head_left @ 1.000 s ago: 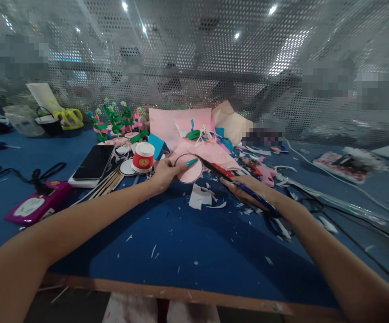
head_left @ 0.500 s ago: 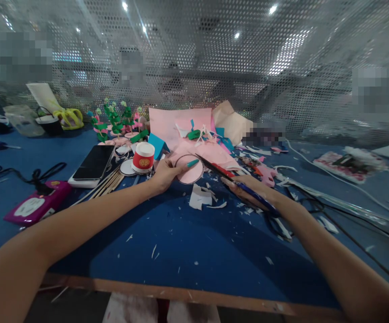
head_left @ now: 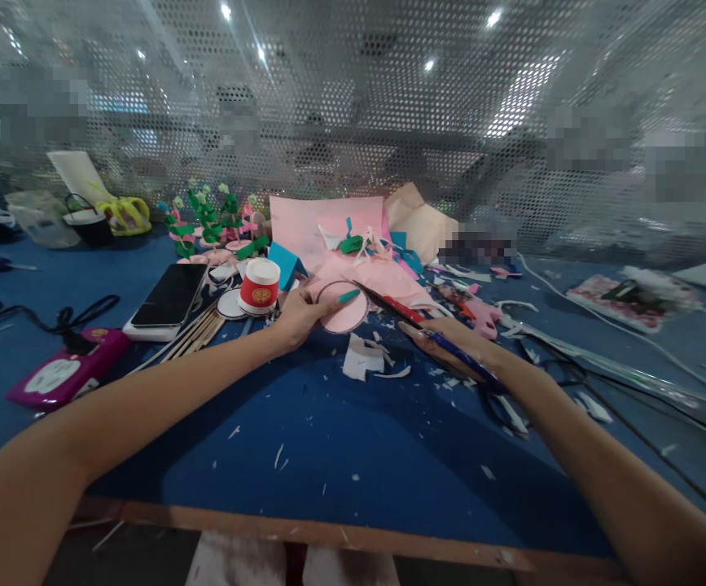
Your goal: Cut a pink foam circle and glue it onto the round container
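Note:
A pale pink paper disc with a dark outline is pinched between the thumb and fingers of my left hand. My right hand is wrapped round a pair of scissors with red and blue handles. The blades point left, their tips at the upper right edge of the disc. I cannot tell whether the tips touch it. White paper scraps lie on the blue table below the disc. An upturned red and white paper cup stands left of my left hand, beside a white disc.
To the left lie a phone, wooden sticks and a purple power strip. Paper flowers stand behind them. Pink paper sheets and offcuts fill the back middle. A pink glue gun and cables lie at the right.
Both hands, the disc and the scissors keep almost the same place. Only a very slight shift of the whole view shows.

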`<state>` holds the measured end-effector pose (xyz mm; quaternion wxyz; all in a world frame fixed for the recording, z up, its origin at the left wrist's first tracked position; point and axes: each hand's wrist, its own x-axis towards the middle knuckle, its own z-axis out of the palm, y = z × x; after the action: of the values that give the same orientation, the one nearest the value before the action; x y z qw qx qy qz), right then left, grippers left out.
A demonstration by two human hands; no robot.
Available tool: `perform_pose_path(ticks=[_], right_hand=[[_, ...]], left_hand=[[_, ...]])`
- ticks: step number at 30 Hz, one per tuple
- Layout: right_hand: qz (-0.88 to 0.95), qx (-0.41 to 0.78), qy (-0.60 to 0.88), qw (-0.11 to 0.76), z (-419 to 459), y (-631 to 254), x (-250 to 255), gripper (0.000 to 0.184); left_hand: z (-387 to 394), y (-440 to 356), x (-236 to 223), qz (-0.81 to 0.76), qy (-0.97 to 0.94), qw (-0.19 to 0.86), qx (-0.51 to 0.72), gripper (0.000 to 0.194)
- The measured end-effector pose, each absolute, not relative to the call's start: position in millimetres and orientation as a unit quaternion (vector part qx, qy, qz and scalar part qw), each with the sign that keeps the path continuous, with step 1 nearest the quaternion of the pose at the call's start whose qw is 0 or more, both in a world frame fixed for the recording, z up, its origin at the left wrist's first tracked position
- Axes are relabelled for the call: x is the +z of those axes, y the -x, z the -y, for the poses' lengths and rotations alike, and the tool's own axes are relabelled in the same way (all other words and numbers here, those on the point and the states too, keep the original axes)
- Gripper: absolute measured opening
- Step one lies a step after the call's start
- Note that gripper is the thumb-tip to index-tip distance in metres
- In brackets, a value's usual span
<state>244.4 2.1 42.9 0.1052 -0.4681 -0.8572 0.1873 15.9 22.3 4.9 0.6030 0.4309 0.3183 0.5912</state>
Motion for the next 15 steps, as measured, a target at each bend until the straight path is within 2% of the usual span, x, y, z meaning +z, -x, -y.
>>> perform_pose_path(ticks=[15], right_hand=[[0.85,0.179,0.482,0.11,-4.4,-244.5,38.9,0.061]], left_hand=[[-21.6,-16.0,5.4,-0.315,-0.422,0.61,0.592,0.024]])
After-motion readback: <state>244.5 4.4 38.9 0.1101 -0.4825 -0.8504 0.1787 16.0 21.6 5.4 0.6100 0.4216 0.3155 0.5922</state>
